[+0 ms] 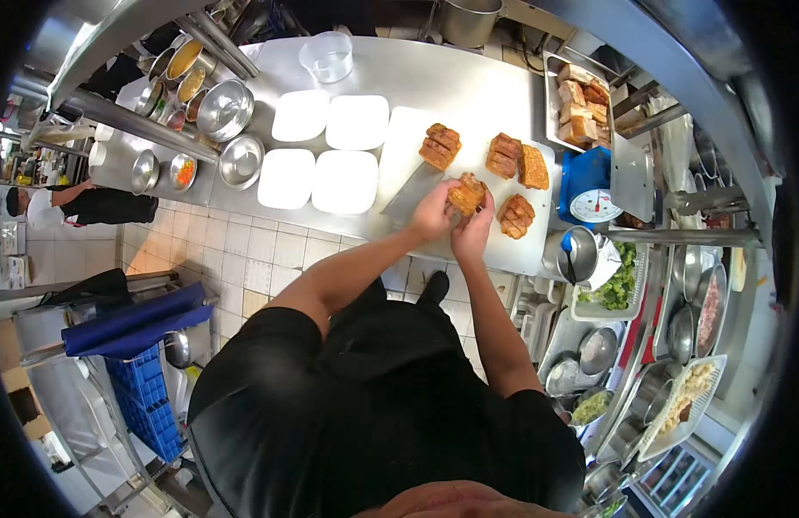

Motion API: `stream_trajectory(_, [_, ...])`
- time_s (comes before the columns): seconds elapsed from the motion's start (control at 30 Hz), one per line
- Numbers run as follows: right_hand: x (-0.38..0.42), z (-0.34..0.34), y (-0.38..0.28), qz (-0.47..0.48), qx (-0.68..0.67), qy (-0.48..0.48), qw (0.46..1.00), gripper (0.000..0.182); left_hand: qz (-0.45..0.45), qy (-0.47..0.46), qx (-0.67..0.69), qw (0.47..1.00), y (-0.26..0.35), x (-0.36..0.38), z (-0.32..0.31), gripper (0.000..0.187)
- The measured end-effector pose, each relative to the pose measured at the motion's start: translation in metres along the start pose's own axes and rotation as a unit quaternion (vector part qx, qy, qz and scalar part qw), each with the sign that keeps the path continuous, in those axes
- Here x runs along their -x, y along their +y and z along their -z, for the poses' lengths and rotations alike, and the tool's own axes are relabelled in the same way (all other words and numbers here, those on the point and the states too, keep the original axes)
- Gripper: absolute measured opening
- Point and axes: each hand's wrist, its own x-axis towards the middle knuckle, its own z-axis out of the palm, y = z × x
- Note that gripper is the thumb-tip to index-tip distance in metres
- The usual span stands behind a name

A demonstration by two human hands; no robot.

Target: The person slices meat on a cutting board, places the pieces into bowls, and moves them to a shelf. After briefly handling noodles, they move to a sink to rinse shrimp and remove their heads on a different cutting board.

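Both hands grip one chunk of browned, crisp-skinned pork belly [466, 194] just above a white cutting board [468, 129]. My left hand [432, 212] closes on its left side, and my right hand [473, 233] holds it from below and the right. Beside my left hand lies a wide-bladed cleaver [413, 195], its handle hidden. Around them on the board sit a scored pork belly piece [440, 146] at the back left, another scored piece [504, 155] touching an uncut-looking piece [533, 167], and a scored piece [516, 216] near the right edge.
Several square white plates [345, 182] stand left of the board, with a clear plastic tub [326, 57] behind. A blue scale [592, 186] and a tray of pork belly [582, 108] are at the right. Metal bowls [242, 161] line the left; a person [80, 205] stands farther off.
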Motion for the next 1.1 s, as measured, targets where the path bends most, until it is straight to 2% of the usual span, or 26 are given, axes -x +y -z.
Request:
stream_trajectory(0.13, [-0.007, -0.026, -0.079, -0.051, -0.065, -0.112, 0.990, 0.070, 0.078, 0.024, 0.021, 0.996, 0.046, 0.016, 0.093, 0.058])
stream_trajectory(0.23, [-0.014, -0.077, -0.121, -0.023, -0.031, -0.190, 0.981, 0.071, 0.147, 0.000, -0.101, 0.984, 0.060, 0.021, 0.178, 0.067])
stream_trajectory(0.33, [-0.027, -0.127, -0.147, -0.150, 0.082, -0.302, 0.938, 0.077, 0.206, -0.045, -0.205, 0.956, 0.035, 0.012, 0.236, 0.072])
stream_trajectory(0.4, [-0.029, -0.156, -0.143, -0.172, 0.102, -0.303, 0.932, 0.077, 0.259, -0.077, -0.233, 0.934, 0.012, 0.003, 0.254, 0.073])
stream_trajectory(0.43, [-0.031, -0.166, -0.140, -0.185, 0.112, -0.301, 0.929, 0.077, 0.289, -0.087, -0.193, 0.934, 0.010, 0.000, 0.259, 0.072])
stream_trajectory(0.5, [-0.045, -0.179, -0.129, -0.182, 0.151, -0.361, 0.902, 0.069, 0.346, -0.112, -0.108, 0.925, 0.005, -0.007, 0.262, 0.070])
stream_trajectory(0.53, [-0.050, -0.183, -0.123, -0.181, 0.170, -0.389, 0.887, 0.065, 0.343, -0.133, -0.108, 0.924, -0.009, -0.012, 0.262, 0.070])
stream_trajectory(0.63, [-0.050, -0.191, -0.114, -0.133, 0.205, -0.348, 0.905, 0.054, 0.332, -0.193, -0.118, 0.916, -0.037, -0.023, 0.262, 0.069])
stream_trajectory(0.7, [-0.054, -0.183, -0.125, -0.134, 0.234, -0.380, 0.885, 0.053, 0.326, -0.230, -0.139, 0.906, -0.040, -0.027, 0.262, 0.068])
stream_trajectory(0.8, [-0.054, -0.173, -0.121, -0.116, 0.261, -0.370, 0.884, 0.056, 0.201, -0.288, -0.320, 0.880, -0.005, -0.032, 0.265, 0.060])
stream_trajectory(0.83, [-0.055, -0.170, -0.117, -0.105, 0.267, -0.357, 0.889, 0.057, 0.201, -0.226, -0.350, 0.887, 0.010, -0.028, 0.265, 0.057])
stream_trajectory(0.9, [-0.068, -0.129, -0.118, -0.062, 0.228, -0.272, 0.933, 0.061, 0.201, -0.094, -0.405, 0.887, 0.046, -0.008, 0.261, 0.050])
stream_trajectory(0.93, [-0.082, -0.104, -0.133, -0.048, 0.283, -0.244, 0.926, 0.085, 0.211, -0.115, -0.380, 0.893, 0.066, -0.001, 0.251, 0.050])
stream_trajectory(0.97, [-0.094, -0.086, -0.136, -0.029, 0.332, -0.211, 0.919, 0.095, 0.223, -0.136, -0.355, 0.898, 0.082, 0.010, 0.235, 0.051])
stream_trajectory(1.0, [-0.106, -0.073, -0.134, -0.008, 0.379, -0.177, 0.908, 0.105, 0.192, -0.188, -0.348, 0.898, 0.089, 0.028, 0.214, 0.053])
stream_trajectory(1.03, [-0.119, -0.068, -0.124, -0.007, 0.408, -0.210, 0.889, 0.111, 0.160, -0.237, -0.340, 0.896, 0.091, 0.044, 0.189, 0.056])
stream_trajectory(1.1, [-0.147, -0.064, -0.104, 0.000, 0.462, -0.273, 0.844, 0.122, 0.151, -0.236, -0.410, 0.868, 0.065, 0.071, 0.131, 0.064])
